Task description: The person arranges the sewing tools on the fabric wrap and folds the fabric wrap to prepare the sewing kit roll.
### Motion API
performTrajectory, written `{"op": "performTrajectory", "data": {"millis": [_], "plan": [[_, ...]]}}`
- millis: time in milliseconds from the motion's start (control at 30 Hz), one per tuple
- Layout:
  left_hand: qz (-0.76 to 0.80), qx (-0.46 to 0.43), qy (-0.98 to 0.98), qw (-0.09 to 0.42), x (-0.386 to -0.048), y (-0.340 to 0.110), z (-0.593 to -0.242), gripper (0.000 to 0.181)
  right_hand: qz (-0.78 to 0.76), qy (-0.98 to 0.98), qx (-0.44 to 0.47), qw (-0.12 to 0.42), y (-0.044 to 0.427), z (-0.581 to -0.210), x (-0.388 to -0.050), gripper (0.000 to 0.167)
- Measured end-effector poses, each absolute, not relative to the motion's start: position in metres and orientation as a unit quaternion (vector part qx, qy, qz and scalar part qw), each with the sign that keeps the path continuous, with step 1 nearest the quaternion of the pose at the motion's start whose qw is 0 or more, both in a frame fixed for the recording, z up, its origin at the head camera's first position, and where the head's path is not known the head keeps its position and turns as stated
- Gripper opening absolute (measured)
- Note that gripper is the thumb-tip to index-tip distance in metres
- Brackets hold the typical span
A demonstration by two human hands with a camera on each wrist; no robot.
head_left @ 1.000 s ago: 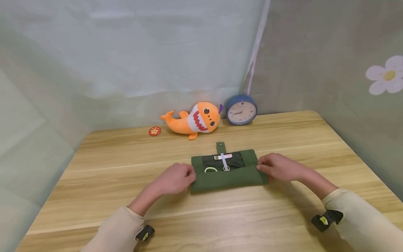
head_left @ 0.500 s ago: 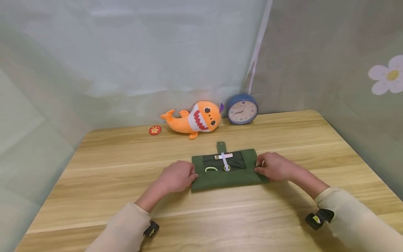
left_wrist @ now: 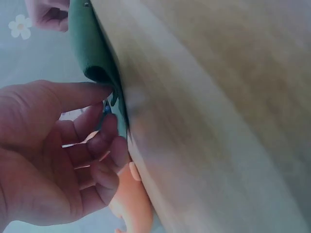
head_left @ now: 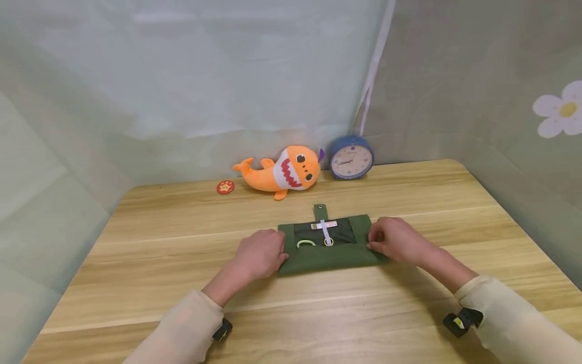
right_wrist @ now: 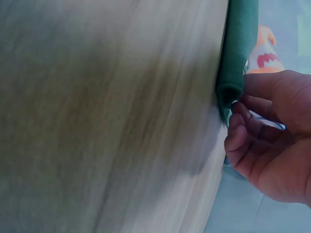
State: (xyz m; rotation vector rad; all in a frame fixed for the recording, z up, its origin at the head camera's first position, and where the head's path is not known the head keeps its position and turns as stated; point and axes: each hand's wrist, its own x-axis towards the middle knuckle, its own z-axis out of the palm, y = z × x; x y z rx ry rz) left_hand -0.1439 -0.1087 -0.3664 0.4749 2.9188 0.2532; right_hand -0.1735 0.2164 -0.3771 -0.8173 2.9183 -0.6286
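A green fabric roll-up pouch (head_left: 332,258) lies on the wooden table, its near part folded over into a thick band. Within its dark inner panel show a pale green loop (head_left: 306,243), a small yellow ring (head_left: 329,242), a whitish strap (head_left: 325,231) and a white-labelled strip (head_left: 324,225). My left hand (head_left: 261,254) pinches the left end of the fold, thumb on the rolled edge in the left wrist view. At the opposite end, my right hand (head_left: 397,241) grips the fold between thumb and fingers. What sits inside the fold is hidden.
Behind the pouch lie an orange plush shark (head_left: 291,169) and a round red badge (head_left: 225,187). A blue alarm clock (head_left: 351,157) stands beside the plush. Fabric walls enclose the table's back and sides. A snap tab (head_left: 320,211) sticks out from the pouch's far edge.
Both hands keep to the pouch's ends. My left hand has shifted slightly forward and right along its edge; the right hand has moved slightly inward. The fold looks nearly the same.
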Motion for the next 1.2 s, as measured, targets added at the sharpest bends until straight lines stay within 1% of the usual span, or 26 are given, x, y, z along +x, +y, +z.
{"op": "performTrajectory", "data": {"millis": [200,300,400,500,567,667,767,900,1033,1200], "plan": [[0.096,0.211,0.971,0.053,-0.142,-0.107,-0.365,0.013,-0.18,0.928,-0.327,-0.025,0.22,-0.379,-0.172,0.012],[0.087,0.235,0.967,0.036,-0.14,-0.108,-0.365,0.015,-0.178,0.921,-0.345,-0.031,0.223,-0.379,-0.17,0.011],[0.07,0.26,0.963,0.029,-0.137,-0.111,-0.364,0.022,-0.169,0.92,-0.353,-0.024,0.226,-0.377,-0.166,0.01],[0.061,0.273,0.959,0.054,-0.132,-0.113,-0.361,0.022,-0.159,0.924,-0.348,0.002,0.229,-0.372,-0.16,0.011],[0.061,0.27,0.957,0.088,-0.129,-0.114,-0.358,0.024,-0.148,0.929,-0.337,0.025,0.23,-0.369,-0.157,0.018],[0.059,0.263,0.954,0.129,-0.124,-0.115,-0.355,0.04,-0.125,0.936,-0.325,0.046,0.23,-0.366,-0.151,0.03],[0.045,0.268,0.952,0.14,-0.12,-0.114,-0.354,0.05,-0.097,0.94,-0.325,0.04,0.229,-0.367,-0.146,0.039],[0.028,0.28,0.953,0.115,-0.117,-0.113,-0.357,0.047,-0.071,0.941,-0.332,0.005,0.227,-0.37,-0.14,0.046],[0.025,0.279,0.956,0.088,-0.115,-0.112,-0.361,0.041,-0.054,0.938,-0.341,-0.03,0.225,-0.373,-0.135,0.045],[0.03,0.281,0.957,0.068,-0.114,-0.112,-0.364,0.036,-0.058,0.937,-0.342,-0.039,0.227,-0.375,-0.135,0.041]]}}
